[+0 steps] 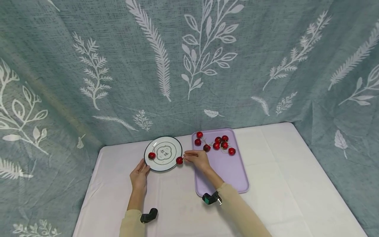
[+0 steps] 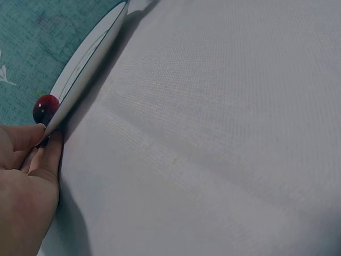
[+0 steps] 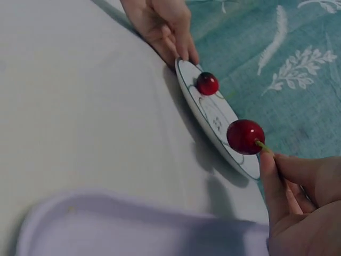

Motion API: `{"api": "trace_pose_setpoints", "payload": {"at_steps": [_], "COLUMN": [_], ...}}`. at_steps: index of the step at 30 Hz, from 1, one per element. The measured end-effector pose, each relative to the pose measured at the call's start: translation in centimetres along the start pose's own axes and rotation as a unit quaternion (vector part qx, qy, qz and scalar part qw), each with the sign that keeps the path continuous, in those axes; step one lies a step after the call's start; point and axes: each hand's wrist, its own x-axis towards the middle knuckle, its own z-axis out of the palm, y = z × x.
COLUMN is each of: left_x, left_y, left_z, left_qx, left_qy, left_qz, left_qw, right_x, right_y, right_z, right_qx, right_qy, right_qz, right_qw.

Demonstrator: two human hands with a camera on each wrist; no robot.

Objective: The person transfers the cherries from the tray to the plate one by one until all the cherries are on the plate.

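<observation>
My right hand (image 1: 197, 160) pinches the green stem of a red cherry (image 3: 245, 137) between thumb and fingertips. That cherry hangs over the right rim of a white plate (image 1: 174, 144) with a dark edge line and a drawn pattern. A second cherry (image 1: 152, 155) lies on the plate's left side. At that side my left hand (image 1: 139, 177) grips the rim, thumb above and fingers beneath, as the left wrist view shows. To the right, a light purple tray (image 1: 220, 172) carries several more cherries (image 1: 224, 144) toward its far end.
A white cloth (image 1: 275, 171) covers the table. Behind it and along both sides hangs a grey-green curtain (image 1: 165, 65) with white leaf prints, close to the plate and tray. The tray stands just right of the plate, under my right forearm.
</observation>
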Motion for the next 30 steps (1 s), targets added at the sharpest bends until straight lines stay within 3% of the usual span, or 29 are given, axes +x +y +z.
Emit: {"api": "trace_pose_setpoints", "payload": {"at_steps": [15,23,30], "left_x": [0.0,0.1,0.3], "left_y": [-0.5,-0.2,-0.4], "left_z": [-0.3,-0.2,-0.1], "left_qx": [-0.007,-0.021,-0.029], "left_qy": [-0.001,-0.013,-0.017], "left_qz": [0.005,0.014,0.016], "left_qw": [1.0000,0.9996,0.9993], "right_x": [1.3,2.5,2.8], "right_y": [0.6,0.5,1.9], "right_z": [4.0,5.9,7.2], "right_qx": [0.016,0.014,0.006], "right_qy": [-0.016,0.002,0.016], "right_qz": [0.014,0.027,0.045], "right_qw": [1.000,1.000,0.999]}}
